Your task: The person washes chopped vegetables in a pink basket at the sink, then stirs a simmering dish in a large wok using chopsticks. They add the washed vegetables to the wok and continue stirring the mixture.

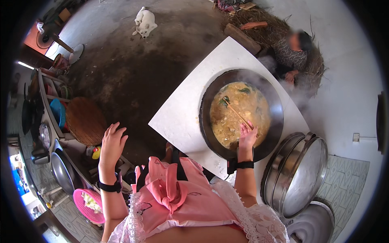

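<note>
In my right hand point(247, 135) is a pair of wooden chopsticks point(235, 111), slanting up and left over a large dark wok point(275, 124). Their tips touch a clump of dark green leaves point(224, 100) at the left of the yellowish, steaming broth point(234, 130). More leaves float toward the far side. The wok is set into a white stove top point(185, 112). My left hand point(112, 144) hangs in the air left of the stove, fingers spread and holding nothing. Both wrists wear black bands.
Stacked metal steamers point(296, 176) lean at the right. A person point(290, 54) sits behind the stove beside straw point(316, 70). A white dog point(146, 22) lies on the floor. Leftward are a round wooden board point(85, 121), a dark pan point(62, 170) and a pink colander point(83, 209) with cut vegetables.
</note>
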Demonstrator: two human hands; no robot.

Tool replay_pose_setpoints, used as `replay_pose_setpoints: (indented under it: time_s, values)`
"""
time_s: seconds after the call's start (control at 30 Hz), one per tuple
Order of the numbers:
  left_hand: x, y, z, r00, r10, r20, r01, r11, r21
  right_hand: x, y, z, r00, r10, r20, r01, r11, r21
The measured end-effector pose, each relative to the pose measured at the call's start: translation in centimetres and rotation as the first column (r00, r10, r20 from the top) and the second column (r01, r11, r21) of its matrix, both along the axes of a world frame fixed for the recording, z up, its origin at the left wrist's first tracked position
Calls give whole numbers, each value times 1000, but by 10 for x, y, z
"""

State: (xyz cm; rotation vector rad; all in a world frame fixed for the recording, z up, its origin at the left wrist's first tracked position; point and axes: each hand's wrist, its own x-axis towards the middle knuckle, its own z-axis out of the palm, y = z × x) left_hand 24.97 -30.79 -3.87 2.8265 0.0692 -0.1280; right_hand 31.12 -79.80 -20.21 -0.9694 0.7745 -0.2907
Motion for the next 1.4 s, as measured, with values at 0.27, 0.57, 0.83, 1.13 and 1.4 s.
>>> replay_pose_setpoints:
  time_s: [0.27, 0.57, 0.83, 1.13, 1.4]
  values:
    - [13, 5, 6, 1000, 15, 20, -15, 999, 35, -17, -17, -15, 996, -63, 67, 63, 998, 11]
    - [39, 65, 26, 977, 148, 155, -65, 895, -442, -29, -30, -2, 963, -40, 267, 48, 998, -27]
    - [59, 165, 117, 939, -77, 337, 261, 797, -545, 42, 42, 54, 976, -193, 106, 212, 951, -224]
    - [65, 285, 202, 729, -247, 638, 671, 444, -594, 206, 221, 93, 978, -84, 192, 121, 975, -189]
    - [96, 361, 186, 532, -68, 844, 741, 521, -425, 410, 335, 14, 850, 356, 387, -419, 904, 89]
